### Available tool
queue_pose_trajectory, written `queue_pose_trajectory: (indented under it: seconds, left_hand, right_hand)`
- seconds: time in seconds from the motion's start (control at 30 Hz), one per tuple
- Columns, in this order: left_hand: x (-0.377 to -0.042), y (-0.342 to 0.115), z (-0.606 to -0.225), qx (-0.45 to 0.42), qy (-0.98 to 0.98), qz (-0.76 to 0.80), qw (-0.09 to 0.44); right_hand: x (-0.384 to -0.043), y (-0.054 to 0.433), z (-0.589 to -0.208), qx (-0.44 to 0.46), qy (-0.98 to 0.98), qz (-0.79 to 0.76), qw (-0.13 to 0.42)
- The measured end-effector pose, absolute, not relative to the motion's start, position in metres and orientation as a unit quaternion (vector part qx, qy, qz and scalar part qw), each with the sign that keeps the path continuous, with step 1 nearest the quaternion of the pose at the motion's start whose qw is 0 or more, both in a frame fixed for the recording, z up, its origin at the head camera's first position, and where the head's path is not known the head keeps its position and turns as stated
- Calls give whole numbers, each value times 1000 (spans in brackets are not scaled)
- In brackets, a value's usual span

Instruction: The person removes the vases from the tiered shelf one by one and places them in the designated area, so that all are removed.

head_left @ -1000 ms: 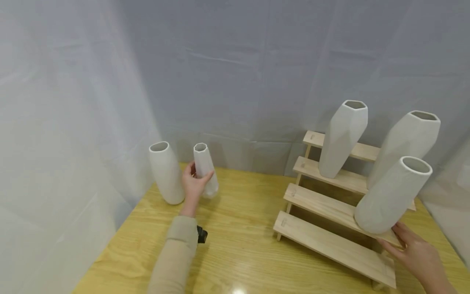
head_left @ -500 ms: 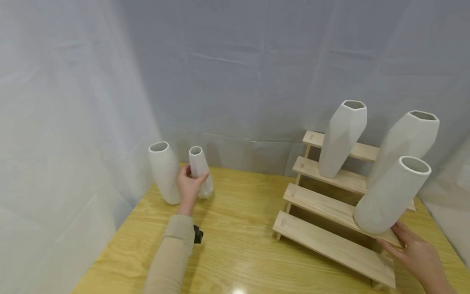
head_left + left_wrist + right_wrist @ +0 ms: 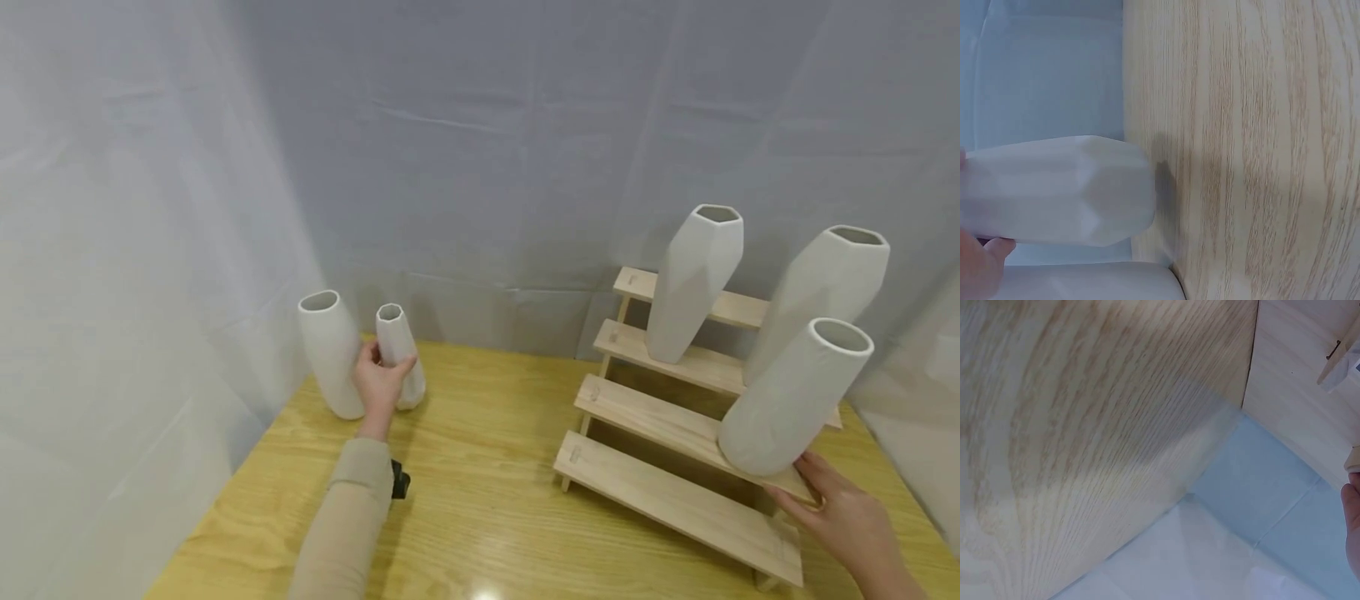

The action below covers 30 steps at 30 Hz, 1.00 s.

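Note:
My left hand (image 3: 378, 385) grips a slim white faceted vase (image 3: 398, 343) at the back left of the table, thumb on its near right side. In the left wrist view the faceted vase (image 3: 1060, 190) has its base close to the tabletop, beside a shadow; whether it touches I cannot tell. A wider smooth white vase (image 3: 330, 358) stands directly left of it. On the right, my right hand (image 3: 843, 508) holds the right end of the second-lowest step of a wooden tiered stand (image 3: 652, 417). Only its fingers (image 3: 1352, 503) show at the right wrist view's edge.
On the stand are a round-mouthed white vase (image 3: 795, 400), an angular white vase (image 3: 693, 283) and another angular white vase (image 3: 825, 292) behind. The lowest step (image 3: 675, 508) faces me. Pale sheeting (image 3: 480, 167) hangs behind the wooden table (image 3: 465, 483) and at its sides.
My left hand has moved the slim vase left and slightly down, closer to the wider vase. The right hand has kept its hold on the stand; the view has shifted slightly.

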<state>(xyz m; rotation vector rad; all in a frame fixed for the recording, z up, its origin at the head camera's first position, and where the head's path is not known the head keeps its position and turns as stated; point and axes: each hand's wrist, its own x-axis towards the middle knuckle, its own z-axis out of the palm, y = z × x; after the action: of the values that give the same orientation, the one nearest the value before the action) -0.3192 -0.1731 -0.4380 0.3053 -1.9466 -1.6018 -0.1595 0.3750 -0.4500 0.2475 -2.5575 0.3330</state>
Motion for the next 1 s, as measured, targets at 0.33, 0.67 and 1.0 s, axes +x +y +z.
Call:
queue_pose_trajectory:
  seconds: [0.33, 0.67, 1.0]
  left_hand:
    - [-322, -178, -443, 135, -734, -596, 296]
    - [-322, -179, -446, 143, -734, -597, 289]
    - [-325, -178, -447, 144, -740, -588, 293]
  right_hand:
    - [-161, 375, -450, 88, -952, 125, 265]
    - [-160, 374, -450, 97, -947, 127, 279]
    - [-160, 375, -450, 92, -947, 127, 280]
